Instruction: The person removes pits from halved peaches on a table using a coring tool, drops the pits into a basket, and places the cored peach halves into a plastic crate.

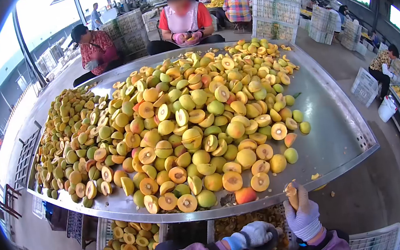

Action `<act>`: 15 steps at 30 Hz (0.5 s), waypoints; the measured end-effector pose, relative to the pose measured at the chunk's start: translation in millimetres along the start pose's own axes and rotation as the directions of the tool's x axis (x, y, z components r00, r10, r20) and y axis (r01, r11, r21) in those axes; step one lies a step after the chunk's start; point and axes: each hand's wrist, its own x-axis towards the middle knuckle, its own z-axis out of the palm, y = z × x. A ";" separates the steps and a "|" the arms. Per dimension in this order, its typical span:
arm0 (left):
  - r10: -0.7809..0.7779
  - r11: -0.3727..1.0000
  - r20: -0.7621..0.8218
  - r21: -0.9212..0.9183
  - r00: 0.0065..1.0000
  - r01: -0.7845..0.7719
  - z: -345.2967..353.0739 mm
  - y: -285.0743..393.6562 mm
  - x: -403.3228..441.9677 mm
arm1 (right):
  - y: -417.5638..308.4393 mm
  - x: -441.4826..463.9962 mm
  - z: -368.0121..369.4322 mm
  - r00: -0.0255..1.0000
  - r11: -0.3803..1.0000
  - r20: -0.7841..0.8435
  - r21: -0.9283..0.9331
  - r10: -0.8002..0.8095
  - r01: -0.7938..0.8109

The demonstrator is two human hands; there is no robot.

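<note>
My left hand (pixel 257 233), in a pale blue-grey glove, is closed below the table's front edge, over a crate of brown pits or scraps (pixel 249 219); what its fingers hold is too dark to make out. To the right, my right hand (pixel 303 214), in a white and lilac glove, is raised beside the rim and pinches a small brownish piece (pixel 292 196) of fruit or pit. A large heap of yellow-green fruit (pixel 191 138), whole and halved, lies on the metal table (pixel 333 162) in front of both hands.
A crate of halved fruit (pixel 129 244) stands below the table's front edge at left. Across the table sits a person in pink gloves (pixel 187 26), with another person (pixel 95 53) at left. Stacked white crates (pixel 275 7) stand behind. A white bucket (pixel 387 108) is at right.
</note>
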 end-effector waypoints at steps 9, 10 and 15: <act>0.031 0.998 -0.014 0.061 0.999 -0.030 -11.2 0.5 0.5 | 23.9 0.0 12.1 0.989 0.971 0.132 -0.239 0.062 -0.029; 0.018 0.999 0.000 0.046 1.000 -0.018 -12.1 0.7 -0.1 | 25.2 -0.4 11.7 0.959 0.939 0.228 -0.333 0.171 -0.089; 0.016 1.000 0.001 -0.010 1.000 -0.016 -8.8 -4.5 -0.5 | 17.0 1.9 3.9 0.973 0.961 0.177 -0.258 0.148 -0.099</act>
